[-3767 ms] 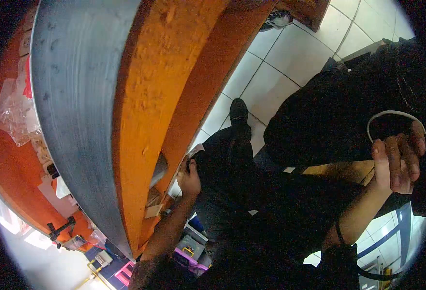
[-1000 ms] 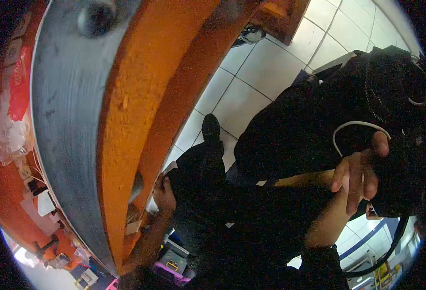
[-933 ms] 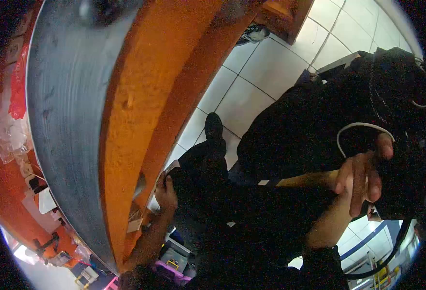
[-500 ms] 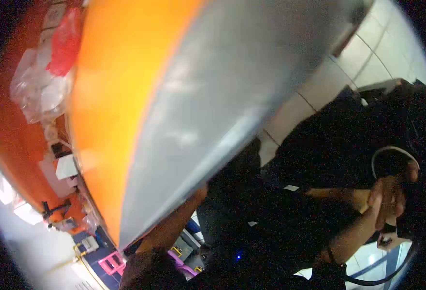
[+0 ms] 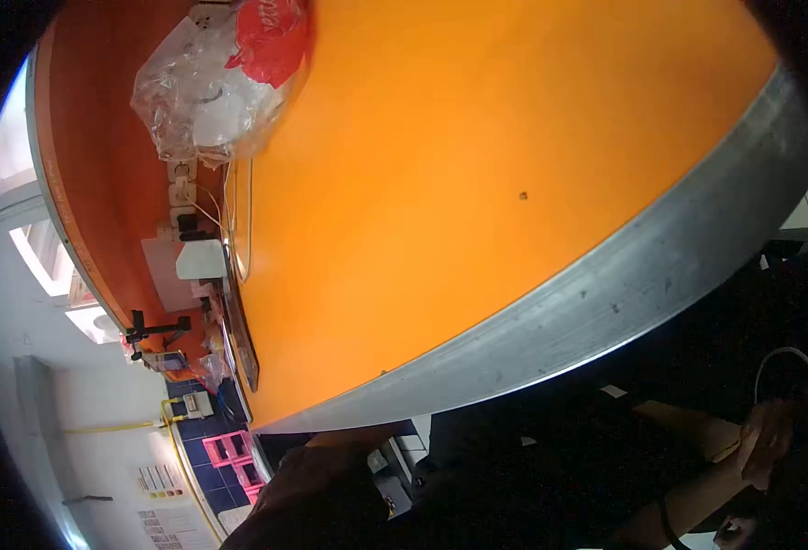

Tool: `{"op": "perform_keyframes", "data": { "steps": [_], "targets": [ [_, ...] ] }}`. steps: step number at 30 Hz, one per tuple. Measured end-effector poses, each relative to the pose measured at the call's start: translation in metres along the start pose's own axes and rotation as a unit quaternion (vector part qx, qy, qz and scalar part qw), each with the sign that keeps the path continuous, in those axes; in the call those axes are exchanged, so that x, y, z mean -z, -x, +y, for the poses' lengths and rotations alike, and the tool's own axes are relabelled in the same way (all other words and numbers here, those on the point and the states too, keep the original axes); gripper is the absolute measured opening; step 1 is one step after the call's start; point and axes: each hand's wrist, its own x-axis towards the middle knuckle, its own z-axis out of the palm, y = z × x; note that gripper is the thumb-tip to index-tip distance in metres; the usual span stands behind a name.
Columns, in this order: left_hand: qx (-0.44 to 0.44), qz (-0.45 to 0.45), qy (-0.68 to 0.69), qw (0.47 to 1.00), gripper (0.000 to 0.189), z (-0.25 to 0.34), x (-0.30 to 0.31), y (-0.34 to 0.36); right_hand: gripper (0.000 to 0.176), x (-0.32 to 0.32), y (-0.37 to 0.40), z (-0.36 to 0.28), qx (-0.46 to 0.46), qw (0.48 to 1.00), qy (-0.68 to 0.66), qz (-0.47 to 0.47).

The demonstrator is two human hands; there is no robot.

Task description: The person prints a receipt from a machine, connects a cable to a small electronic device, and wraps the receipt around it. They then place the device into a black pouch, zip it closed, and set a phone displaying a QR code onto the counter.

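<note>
Neither my left hand nor my right hand can be made out as my own. An orange tabletop (image 5: 404, 211) with a grey metal edge (image 5: 550, 339) fills the middle, seen turned on its side. Beyond this edge, at the lower right, a person in dark clothing (image 5: 532, 477) has both hands (image 5: 763, 445) together; whether they hold anything is unclear. A dark band circles one forearm. Part of another hand (image 5: 734, 530) shows at the bottom right; whose it is cannot be told.
A clear plastic bag (image 5: 207, 101) and a red bag (image 5: 271, 41) lie near the orange back panel. Wall sockets (image 5: 182, 183), a white box-like object (image 5: 200, 260) and a black stand (image 5: 161, 326) are further along. Pink racks (image 5: 230, 449) stand at the lower left.
The view has swung, so more of the orange tabletop shows and its metal edge lies lower and further right. The joined hands appear slightly lower and further right.
</note>
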Motion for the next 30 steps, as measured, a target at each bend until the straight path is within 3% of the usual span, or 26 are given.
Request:
{"op": "perform_keyframes", "data": {
  "steps": [5, 7, 8, 9, 10, 11, 14, 19, 30],
  "targets": [
    [0.006, 0.008, 0.006, 1.0, 0.039, 0.0, 0.001, 0.011, 0.041, 0.04, 0.062, -0.022, 0.043, 0.996, 0.031, 0.077],
    [0.008, 0.007, 0.008, 1.0, 0.039, -0.005, -0.007, 0.012, 0.038, 0.064, 0.094, -0.028, 0.109, 0.946, 0.22, 0.211],
    [0.009, 0.008, 0.009, 1.0, 0.039, 0.0, -0.004, 0.013, 0.037, 0.081, 0.115, -0.033, 0.117, 0.856, 0.409, 0.294],
    [0.01, 0.008, 0.01, 1.0, 0.039, -0.005, -0.009, 0.014, 0.036, 0.099, 0.133, -0.041, 0.097, 0.702, 0.621, 0.334],
    [0.011, 0.007, 0.01, 1.0, 0.039, -0.005, -0.008, 0.015, 0.035, 0.117, 0.149, -0.049, 0.09, 0.559, 0.757, 0.327],
    [0.012, 0.006, 0.011, 1.0, 0.039, -0.005, -0.01, 0.015, 0.034, 0.132, 0.165, -0.056, 0.091, 0.474, 0.822, 0.303],
    [0.012, 0.007, 0.009, 1.0, 0.039, -0.005, -0.008, 0.016, 0.033, 0.145, 0.176, -0.053, 0.09, 0.367, 0.892, 0.25],
    [0.013, 0.003, 0.007, 1.0, 0.039, -0.004, -0.004, 0.018, 0.036, 0.119, 0.15, -0.036, 0.076, 0.267, 0.943, 0.183],
    [0.017, 0.003, 0.007, 1.0, 0.04, -0.006, 0.002, 0.019, 0.041, 0.092, 0.118, -0.036, 0.062, 0.141, 0.984, 0.085]
  ]
}}
